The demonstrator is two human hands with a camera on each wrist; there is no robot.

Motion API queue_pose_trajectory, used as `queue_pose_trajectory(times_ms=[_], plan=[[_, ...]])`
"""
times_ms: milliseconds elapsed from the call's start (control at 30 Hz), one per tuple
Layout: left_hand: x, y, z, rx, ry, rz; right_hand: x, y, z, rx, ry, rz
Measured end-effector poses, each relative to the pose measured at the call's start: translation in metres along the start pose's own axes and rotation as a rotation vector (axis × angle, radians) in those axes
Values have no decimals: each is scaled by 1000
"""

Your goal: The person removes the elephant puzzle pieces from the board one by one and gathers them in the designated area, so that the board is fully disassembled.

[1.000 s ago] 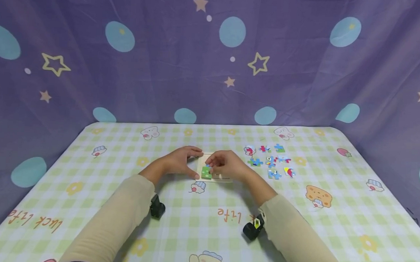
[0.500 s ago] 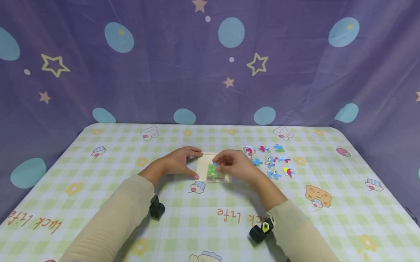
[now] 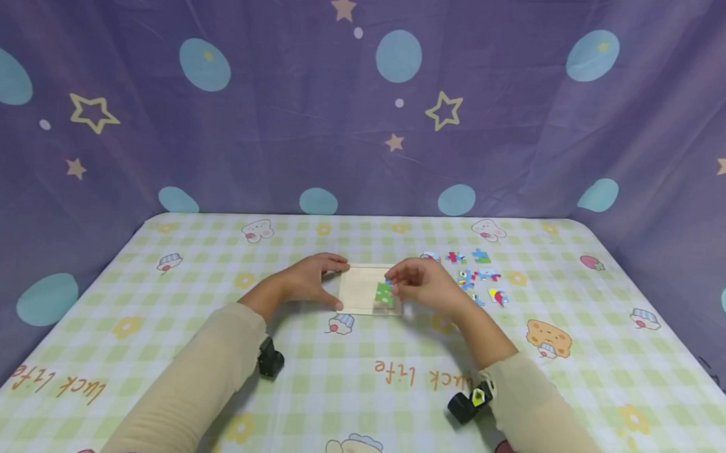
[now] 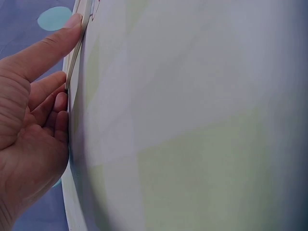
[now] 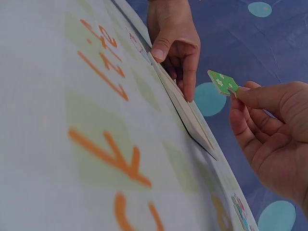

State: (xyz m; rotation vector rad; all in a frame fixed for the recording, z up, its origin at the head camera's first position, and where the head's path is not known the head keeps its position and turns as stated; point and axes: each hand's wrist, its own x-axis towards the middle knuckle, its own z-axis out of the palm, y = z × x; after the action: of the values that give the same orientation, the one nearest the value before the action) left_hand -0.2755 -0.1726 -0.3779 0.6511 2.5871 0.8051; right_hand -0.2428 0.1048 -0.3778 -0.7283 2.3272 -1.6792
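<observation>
My left hand (image 3: 304, 278) holds a shallow wooden puzzle tray (image 3: 357, 290) by its left side, thumb at the near corner and forefinger at the far one. In the left wrist view the thumb (image 4: 53, 45) lies along the tray's edge. My right hand (image 3: 426, 283) pinches a green puzzle piece with white flowers (image 3: 384, 294) between thumb and fingers. As the right wrist view shows, this piece (image 5: 222, 83) is held up off the tray, over its right part. The piece's bluish end is partly hidden by the fingertips.
To the right of the tray lie several loose jigsaw pieces, among them a blue-green one (image 3: 481, 256) and a yellow-red one (image 3: 498, 297). Some are partly hidden by my right hand. A checked cloth (image 3: 318, 414) covers the table, and a purple curtain (image 3: 269, 134) hangs behind.
My right hand has moved right with the green puzzle piece, from the tray's left part to its right part. More bare wood shows. The left hand has stayed in place.
</observation>
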Motion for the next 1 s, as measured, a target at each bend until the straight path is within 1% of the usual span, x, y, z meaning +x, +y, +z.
queue_pose_trajectory(times_ms=[100,267,567,733,867,1000], plan=[[0,1,0,0,1,1,-4,1,-4,-3,8,7],[-1,0,0,7,6,2,-9,2,-12,14,30,54],[0,1,0,3,9,2,-17,9,-25,2,45,38],[0,0,1,5,10,8,-21,11,-31,18,53,37],[0,1,0,4,11,9,-24,13,-36,34,54,46],[0,1,0,4,9,4,-27,17,-42,13,54,67]])
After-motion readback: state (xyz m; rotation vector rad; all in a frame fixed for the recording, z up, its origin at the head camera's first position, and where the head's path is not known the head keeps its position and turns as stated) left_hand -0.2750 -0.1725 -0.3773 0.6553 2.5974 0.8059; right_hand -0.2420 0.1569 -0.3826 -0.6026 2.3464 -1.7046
